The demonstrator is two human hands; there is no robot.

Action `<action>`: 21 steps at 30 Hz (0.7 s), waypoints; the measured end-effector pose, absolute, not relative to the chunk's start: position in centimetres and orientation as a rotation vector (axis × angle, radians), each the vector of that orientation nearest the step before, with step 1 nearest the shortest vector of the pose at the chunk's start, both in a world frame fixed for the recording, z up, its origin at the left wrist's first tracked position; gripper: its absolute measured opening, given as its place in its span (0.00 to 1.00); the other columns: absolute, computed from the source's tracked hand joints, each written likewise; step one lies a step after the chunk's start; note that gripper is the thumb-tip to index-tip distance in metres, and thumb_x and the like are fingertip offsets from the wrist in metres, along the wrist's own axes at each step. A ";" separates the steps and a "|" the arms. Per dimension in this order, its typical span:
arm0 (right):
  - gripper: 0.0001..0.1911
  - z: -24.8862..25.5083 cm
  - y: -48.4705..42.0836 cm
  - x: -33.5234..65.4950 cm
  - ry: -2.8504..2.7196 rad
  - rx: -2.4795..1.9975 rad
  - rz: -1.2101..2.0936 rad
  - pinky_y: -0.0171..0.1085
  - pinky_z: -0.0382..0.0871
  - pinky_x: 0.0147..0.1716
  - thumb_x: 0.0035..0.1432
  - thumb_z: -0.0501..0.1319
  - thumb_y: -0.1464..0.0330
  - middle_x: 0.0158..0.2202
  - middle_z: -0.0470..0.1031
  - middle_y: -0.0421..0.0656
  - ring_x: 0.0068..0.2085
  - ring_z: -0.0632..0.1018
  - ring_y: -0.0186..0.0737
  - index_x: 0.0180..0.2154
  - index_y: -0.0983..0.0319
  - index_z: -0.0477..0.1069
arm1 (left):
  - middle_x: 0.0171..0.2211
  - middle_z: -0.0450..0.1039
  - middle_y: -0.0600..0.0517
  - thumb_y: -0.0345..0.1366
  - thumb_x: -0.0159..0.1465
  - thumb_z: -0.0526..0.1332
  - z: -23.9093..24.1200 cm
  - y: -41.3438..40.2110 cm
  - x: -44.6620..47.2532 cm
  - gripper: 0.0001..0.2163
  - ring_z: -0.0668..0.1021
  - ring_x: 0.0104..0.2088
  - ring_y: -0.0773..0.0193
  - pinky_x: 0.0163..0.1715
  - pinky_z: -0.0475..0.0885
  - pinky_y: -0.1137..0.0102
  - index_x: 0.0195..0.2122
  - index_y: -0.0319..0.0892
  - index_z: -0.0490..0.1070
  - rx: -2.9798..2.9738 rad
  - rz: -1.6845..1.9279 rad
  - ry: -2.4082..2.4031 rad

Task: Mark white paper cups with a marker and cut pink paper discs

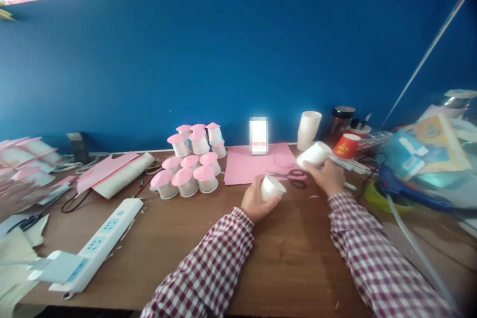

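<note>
My left hand (pixel 257 199) is wrapped round a white paper cup (pixel 272 189), tilted with its opening up and to the right, just above the table. In my right hand (pixel 328 176) is another white paper cup (pixel 315 154), tipped over to the left. Between and behind the hands lies pink paper (pixel 244 166) with dark-handled scissors (pixel 294 176) on it. Behind my right hand stands a stack of white paper cups (pixel 309 126). Left of the pink paper, several white cups topped with pink paper cones (pixel 185 179) stand in rows, some stacked at the back.
A white power strip (pixel 108 238) with a plugged-in charger (pixel 55 266) lies at the left front. On the right are a red cup (pixel 346 146), a dark jar (pixel 340 121) and a blue glue gun (pixel 406 191) with a cable. A blue partition (pixel 238 49) closes the back.
</note>
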State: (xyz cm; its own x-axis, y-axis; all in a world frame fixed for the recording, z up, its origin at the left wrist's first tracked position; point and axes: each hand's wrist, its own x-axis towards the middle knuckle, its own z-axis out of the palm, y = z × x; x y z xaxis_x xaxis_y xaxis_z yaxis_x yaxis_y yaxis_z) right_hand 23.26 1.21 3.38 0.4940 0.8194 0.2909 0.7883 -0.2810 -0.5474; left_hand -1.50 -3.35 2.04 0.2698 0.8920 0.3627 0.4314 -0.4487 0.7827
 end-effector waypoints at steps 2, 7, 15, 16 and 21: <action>0.34 3.5 1.2 22.8 -1.345 -2.192 -0.009 0.51 0.64 0.41 0.44 0.56 0.45 0.37 0.74 0.57 0.42 0.73 0.58 0.39 0.68 0.70 | 0.41 0.70 0.47 0.46 0.52 0.63 2.1 -3.4 -1.5 0.27 0.74 0.38 0.59 0.39 0.71 0.64 0.50 0.42 0.58 2.002 1.086 1.194; 0.30 3.2 1.0 22.6 -1.388 -2.237 -0.182 0.50 0.63 0.40 0.45 0.57 0.48 0.37 0.73 0.57 0.43 0.71 0.59 0.39 0.67 0.69 | 0.41 0.71 0.47 0.46 0.52 0.63 2.2 -3.5 -1.4 0.27 0.75 0.38 0.59 0.39 0.71 0.63 0.50 0.43 0.58 2.006 1.074 1.209; 0.35 3.9 0.6 22.1 -1.290 -2.099 -0.276 0.51 0.62 0.41 0.44 0.63 0.55 0.46 0.68 0.60 0.46 0.69 0.59 0.49 0.69 0.61 | 0.42 0.70 0.47 0.46 0.52 0.63 2.0 -3.3 -1.4 0.27 0.75 0.38 0.60 0.39 0.71 0.64 0.50 0.42 0.58 1.974 1.104 1.222; 0.33 4.7 0.1 21.5 -1.267 -2.005 -0.264 0.52 0.62 0.42 0.45 0.63 0.56 0.47 0.68 0.59 0.47 0.69 0.59 0.49 0.68 0.62 | 0.42 0.70 0.47 0.46 0.51 0.64 1.9 -3.2 -1.4 0.27 0.75 0.38 0.60 0.39 0.71 0.64 0.50 0.42 0.58 1.963 1.122 1.229; 0.11 11.3 -7.9 16.1 -1.418 -1.167 0.166 0.43 0.68 0.39 0.59 0.53 0.62 0.39 0.74 0.45 0.41 0.74 0.43 0.39 0.59 0.70 | 0.41 0.71 0.47 0.46 0.52 0.63 1.6 -3.0 -1.4 0.27 0.75 0.39 0.60 0.39 0.71 0.64 0.50 0.42 0.59 1.911 1.173 1.255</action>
